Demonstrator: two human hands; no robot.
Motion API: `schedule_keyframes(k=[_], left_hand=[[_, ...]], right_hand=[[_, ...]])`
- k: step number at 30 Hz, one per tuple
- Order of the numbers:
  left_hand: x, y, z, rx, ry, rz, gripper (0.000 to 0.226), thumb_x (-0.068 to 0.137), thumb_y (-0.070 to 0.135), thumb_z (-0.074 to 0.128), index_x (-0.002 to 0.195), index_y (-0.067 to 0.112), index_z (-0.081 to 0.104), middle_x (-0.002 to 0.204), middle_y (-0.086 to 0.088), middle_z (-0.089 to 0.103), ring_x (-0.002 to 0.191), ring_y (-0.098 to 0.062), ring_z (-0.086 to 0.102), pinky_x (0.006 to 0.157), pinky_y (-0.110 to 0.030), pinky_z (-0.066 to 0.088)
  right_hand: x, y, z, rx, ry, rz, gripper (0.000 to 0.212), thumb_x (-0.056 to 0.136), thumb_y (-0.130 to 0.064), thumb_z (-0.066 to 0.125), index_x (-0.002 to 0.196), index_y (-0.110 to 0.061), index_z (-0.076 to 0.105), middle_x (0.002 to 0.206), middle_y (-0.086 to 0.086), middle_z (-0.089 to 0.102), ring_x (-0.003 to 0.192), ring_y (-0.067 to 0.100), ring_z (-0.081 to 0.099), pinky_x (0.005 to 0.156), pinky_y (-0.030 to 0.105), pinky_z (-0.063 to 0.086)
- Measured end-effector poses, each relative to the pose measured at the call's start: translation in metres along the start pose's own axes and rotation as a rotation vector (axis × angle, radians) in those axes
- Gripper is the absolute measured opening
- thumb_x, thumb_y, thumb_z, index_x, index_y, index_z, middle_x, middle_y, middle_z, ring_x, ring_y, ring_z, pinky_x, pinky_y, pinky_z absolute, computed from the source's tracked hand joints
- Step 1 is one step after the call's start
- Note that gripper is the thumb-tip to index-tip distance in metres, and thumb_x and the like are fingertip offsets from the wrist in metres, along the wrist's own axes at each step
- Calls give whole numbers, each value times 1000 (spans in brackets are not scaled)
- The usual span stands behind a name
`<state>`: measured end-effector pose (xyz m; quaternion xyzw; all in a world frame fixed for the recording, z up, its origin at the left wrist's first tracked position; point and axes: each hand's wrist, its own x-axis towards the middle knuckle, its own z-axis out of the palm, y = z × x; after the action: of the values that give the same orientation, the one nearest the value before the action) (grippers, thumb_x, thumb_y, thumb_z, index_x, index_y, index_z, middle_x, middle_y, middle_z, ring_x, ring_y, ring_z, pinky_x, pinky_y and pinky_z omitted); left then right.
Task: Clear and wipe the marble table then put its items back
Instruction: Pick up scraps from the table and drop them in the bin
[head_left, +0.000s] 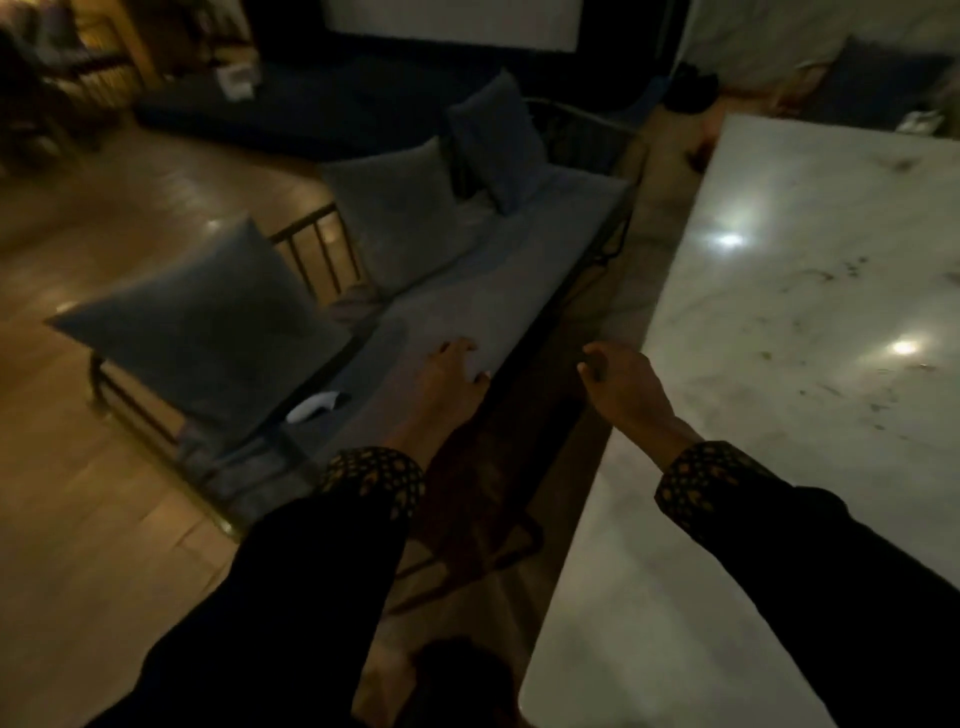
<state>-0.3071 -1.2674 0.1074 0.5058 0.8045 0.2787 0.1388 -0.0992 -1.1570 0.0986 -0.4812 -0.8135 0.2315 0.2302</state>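
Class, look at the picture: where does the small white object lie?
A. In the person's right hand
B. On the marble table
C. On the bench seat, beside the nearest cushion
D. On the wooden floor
C: the small white object rests on the grey seat of the bench, next to the nearest cushion; the visible part of the marble table is bare.

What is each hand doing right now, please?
Left hand: reaching over the daybed, on something pale; grip cannot be told.
Right hand: open, fingers loosely curled, holding nothing, between daybed and table.
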Motion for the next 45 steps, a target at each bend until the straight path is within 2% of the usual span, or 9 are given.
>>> schedule_keyframes(k=[4, 7, 10, 12, 16, 19, 27, 31, 45], left_hand=[[59, 16, 10, 21, -42, 136, 56, 88, 46, 46, 131, 11, 53, 136, -8, 53, 125, -29, 49, 105, -37, 39], [115, 18, 22, 21, -123, 237, 69, 83, 60, 32, 132, 16, 53, 136, -6, 53, 124, -26, 50, 107, -36, 38], [165, 27, 17, -20, -217, 309, 48, 91, 39, 56, 134, 18, 50, 136, -7, 51, 120, -25, 51, 105, -35, 41], [201, 31, 11, -46, -250, 381, 44, 89, 28, 63, 131, 17, 53, 133, -9, 53, 119, -27, 53, 104, -39, 43], [265, 41, 0, 10, -277, 485, 49, 87, 39, 58, 127, 10, 57, 129, -12, 56, 119, -30, 55, 102, -36, 43], [290, 51, -2, -30, -298, 539, 43, 89, 27, 64, 129, 12, 55, 131, -12, 54, 119, -28, 53, 101, -34, 41], [345, 79, 23, -126, -357, 642, 41, 90, 25, 62, 129, 15, 53, 133, -10, 53, 119, -27, 52, 98, -37, 46], [383, 98, 47, -120, -401, 683, 42, 90, 24, 62, 130, 13, 51, 132, -12, 52, 119, -29, 52, 99, -45, 46], [612, 229, 148, -41, -448, 672, 39, 91, 28, 59, 127, 20, 49, 132, -6, 49, 117, -27, 51, 95, -44, 47]], right_hand=[[23, 20, -34, -62, 55, 73, 31, 96, -23, 56, 123, -8, 59, 125, 14, 56, 113, 31, 55, 92, 40, 46], [52, 26, -46, -89, 145, 176, 28, 96, -23, 55, 122, -12, 58, 126, 9, 54, 115, 27, 53, 89, 32, 42], [88, 22, -47, -79, 248, 274, 29, 95, -22, 56, 124, -14, 57, 129, 7, 53, 117, 25, 53, 89, 26, 39], [108, 15, -45, -76, 297, 315, 29, 95, -23, 57, 123, -14, 57, 129, 7, 53, 117, 24, 53, 89, 27, 41], [138, 5, -43, -85, 384, 361, 30, 95, -27, 57, 123, -15, 57, 129, 5, 53, 119, 22, 51, 90, 29, 43], [149, 5, -43, -128, 401, 412, 31, 96, -28, 56, 124, -15, 56, 131, 4, 52, 122, 22, 48, 90, 28, 41], [191, 23, -55, -186, 453, 482, 30, 96, -28, 57, 122, -13, 57, 131, 6, 51, 115, 23, 53, 84, 28, 41], [227, 52, -62, -201, 464, 472, 30, 94, -28, 58, 120, -13, 59, 128, 5, 52, 116, 23, 52, 90, 35, 48], [446, 209, -155, -199, 566, 517, 30, 93, -26, 61, 118, -9, 61, 128, 11, 53, 110, 29, 57, 84, 30, 42]])
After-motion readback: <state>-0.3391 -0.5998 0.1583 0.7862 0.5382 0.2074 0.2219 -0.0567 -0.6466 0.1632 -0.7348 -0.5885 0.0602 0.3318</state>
